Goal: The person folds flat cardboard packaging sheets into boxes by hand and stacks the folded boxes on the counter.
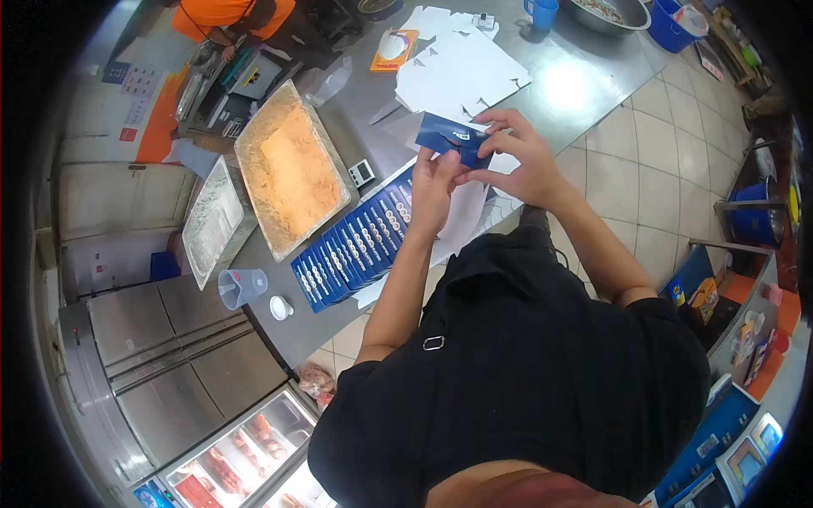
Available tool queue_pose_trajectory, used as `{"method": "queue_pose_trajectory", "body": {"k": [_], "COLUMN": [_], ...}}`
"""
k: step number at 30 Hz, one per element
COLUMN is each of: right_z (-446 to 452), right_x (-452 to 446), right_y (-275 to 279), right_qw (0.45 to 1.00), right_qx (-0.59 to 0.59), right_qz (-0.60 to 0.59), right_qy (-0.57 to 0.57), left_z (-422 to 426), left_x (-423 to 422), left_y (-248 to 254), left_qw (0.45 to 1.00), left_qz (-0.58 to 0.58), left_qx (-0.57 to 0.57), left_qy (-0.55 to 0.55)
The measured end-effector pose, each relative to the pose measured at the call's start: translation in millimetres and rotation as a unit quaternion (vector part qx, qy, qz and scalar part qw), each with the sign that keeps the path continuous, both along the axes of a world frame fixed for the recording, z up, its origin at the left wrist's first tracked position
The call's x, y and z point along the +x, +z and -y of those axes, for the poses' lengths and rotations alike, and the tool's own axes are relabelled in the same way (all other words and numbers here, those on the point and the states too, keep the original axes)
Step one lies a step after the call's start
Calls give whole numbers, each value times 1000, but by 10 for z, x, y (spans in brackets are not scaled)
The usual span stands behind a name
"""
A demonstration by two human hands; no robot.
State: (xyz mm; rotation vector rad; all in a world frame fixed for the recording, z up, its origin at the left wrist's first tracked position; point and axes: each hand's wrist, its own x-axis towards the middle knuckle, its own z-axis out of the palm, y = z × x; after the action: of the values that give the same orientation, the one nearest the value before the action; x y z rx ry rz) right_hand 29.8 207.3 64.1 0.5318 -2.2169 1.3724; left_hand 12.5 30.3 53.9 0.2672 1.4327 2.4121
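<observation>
Over the edge of the metal table I hold a small dark blue carton (442, 133) with white print on its flap. My left hand (434, 190) grips its lower left side, thumb pressed against the front. The fingers of my right hand (523, 161) are bent around its right side. Several dark blue printed cartons (360, 241) stand in a tight row on the table, left of my left forearm. White flat card sheets (461, 72) lie stacked just beyond the carton.
A large tray of orange powder (296, 165) and a smaller metal tray (218, 224) sit to the left on the table (593, 63). Near them are a digital timer (362, 173), a clear jug (241, 288) and a white cup (280, 307). A person in orange (233, 17) stands across the table.
</observation>
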Motion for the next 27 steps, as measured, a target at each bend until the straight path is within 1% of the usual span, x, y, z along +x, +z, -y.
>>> {"method": "queue_pose_trajectory", "body": {"k": [1,3,5,6,7,8,9,10,11,12,13,14,15,16,17,19,20,21,23,25,27], "right_z": [-7,-23,-15,-11,-12,-10,-18,-54,-114,-177,-260,-359,-425,-444,-462,-492,-491,-486,-458,-432,-426], "right_x": [2,12,27,30,47,79,99,101,100,103,85,49,38,64,91,81,118,119,114,129,83], "right_y": [-1,-2,-72,-90,-92,-82,-70,-38,19,70,92,106,154,220,289,326,383,328,167,154,121], "right_qw": [1000,999,999,1000,1000,998,995,995,996,993,993,996,994,988,980,974,961,961,966,969,988], "right_qx": [0,41,24,7,7,40,73,74,71,66,65,-3,-71,-95,-120,47,50,50,134,131,84], "right_qz": [1,-13,-4,5,5,19,33,33,61,90,91,76,61,104,146,183,227,227,157,155,122], "right_qy": [0,-17,-22,-25,-24,-40,-56,-55,-10,34,31,46,61,61,59,126,149,148,154,141,50], "left_z": [-3,-21,-35,-57,-94,-117,-116,-108,-98,-42,4,42,71,84,98,121,155,146,117,123,90], "left_x": [8,19,40,56,79,97,110,122,133,143,136,128,118,88,66,12,-27,-8,43,32,29], "left_y": [20,47,60,47,25,4,-25,-62,-78,-18,38,93,153,231,271,309,221,292,492,374,318], "left_qw": [997,996,999,999,998,994,994,988,979,950,950,906,845,816,817,788,802,802,839,835,823], "left_qz": [-42,-56,6,6,-34,-74,-74,-92,-111,-111,-111,-215,-316,-307,-306,-367,-361,-362,-248,-254,-298], "left_qx": [-65,-62,-38,-38,-57,-75,-74,-121,-168,-291,-292,-359,-419,-466,-465,-454,-436,-435,-466,-472,-475], "left_qy": [-5,-21,-9,-9,-2,5,6,-5,-17,-24,-27,-65,-101,-149,-149,-195,-192,-193,-130,-127,-89]}}
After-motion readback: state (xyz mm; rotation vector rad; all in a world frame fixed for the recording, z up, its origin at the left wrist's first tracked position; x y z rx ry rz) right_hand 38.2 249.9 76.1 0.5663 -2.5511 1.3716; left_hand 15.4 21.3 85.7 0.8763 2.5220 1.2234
